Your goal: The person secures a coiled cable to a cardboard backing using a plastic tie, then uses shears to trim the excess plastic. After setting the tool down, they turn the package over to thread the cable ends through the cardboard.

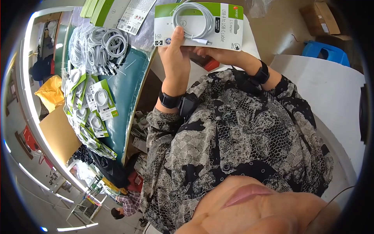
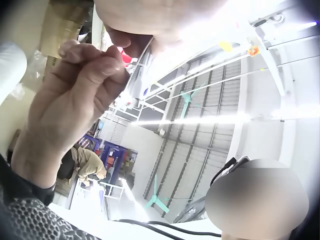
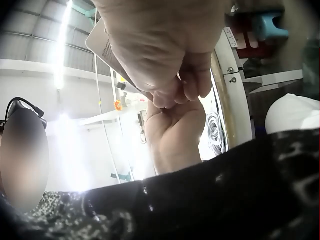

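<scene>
- Patterned shirt (image 1: 233,132) lies nearest, sleeves reaching forward.
- Right hand (image 1: 226,57) comes in from the right, fingers bent under the card's near edge; whether they hold anything, I cannot tell.
- Left hand (image 1: 175,64) grips the cable card (image 1: 233,31), thumb over the front, other fingers behind, seemingly to keep the coil (image 1: 192,19) flat.
- That card is held up at far centre, long axis left to right, hanging slot and cable plug pointing right, green band far.
- Carded packs (image 1: 102,97) overlap on the counter (image 1: 128,89) at left, probably heaped to save room.
- Loose cables (image 1: 97,45) sit farther, within reach; stacked cards (image 1: 103,13) beyond.
</scene>
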Demonstrator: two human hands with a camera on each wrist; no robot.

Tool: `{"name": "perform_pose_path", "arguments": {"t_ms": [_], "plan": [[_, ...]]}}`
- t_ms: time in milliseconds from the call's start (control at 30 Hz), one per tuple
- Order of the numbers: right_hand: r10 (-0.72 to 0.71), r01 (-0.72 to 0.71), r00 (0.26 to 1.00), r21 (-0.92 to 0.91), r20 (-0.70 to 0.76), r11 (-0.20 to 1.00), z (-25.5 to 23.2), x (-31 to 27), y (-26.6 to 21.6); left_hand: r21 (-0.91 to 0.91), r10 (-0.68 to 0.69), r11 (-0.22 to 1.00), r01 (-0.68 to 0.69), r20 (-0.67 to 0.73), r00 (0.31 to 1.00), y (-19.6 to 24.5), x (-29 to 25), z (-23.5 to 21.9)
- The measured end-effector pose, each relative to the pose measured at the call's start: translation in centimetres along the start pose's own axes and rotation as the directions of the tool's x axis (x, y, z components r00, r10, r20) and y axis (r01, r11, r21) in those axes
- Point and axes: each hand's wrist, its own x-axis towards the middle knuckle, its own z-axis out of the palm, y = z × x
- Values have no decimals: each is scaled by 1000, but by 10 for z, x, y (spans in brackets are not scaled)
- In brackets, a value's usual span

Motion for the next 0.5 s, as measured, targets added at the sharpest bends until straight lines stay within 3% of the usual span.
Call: {"name": "perform_pose_path", "arguments": {"t_ms": [100, 133, 167, 267, 333, 400, 500], "plan": [[-274, 200, 958, -491, -83, 848, -9, 1, 13, 153, 18, 988, -19, 8, 1000, 3, -7, 0], [-269, 195, 959, -489, -86, 850, -13, 1, 18, 230, 26, 973, -28, 10, 1000, 3, -11, 0], [-360, 272, 932, -581, -38, 767, -20, 3, 24, 231, 23, 973, -25, 9, 1000, 2, -13, 0], [-507, 393, 859, -730, 74, 559, -50, 1, 53, 92, -33, 995, 32, 8, 999, -4, -19, 3], [-211, 210, 974, -647, 77, 733, -78, -15, 91, -11, -68, 998, 68, 14, 998, -9, -17, 0], [-68, 113, 993, -604, 97, 789, -76, -7, 81, -203, -132, 969, 139, 52, 990, -15, -8, -6], [-162, 89, 985, -643, -55, 761, -23, 20, -16, -148, -53, 987, 60, 52, 997, -20, 4, -20]]}}
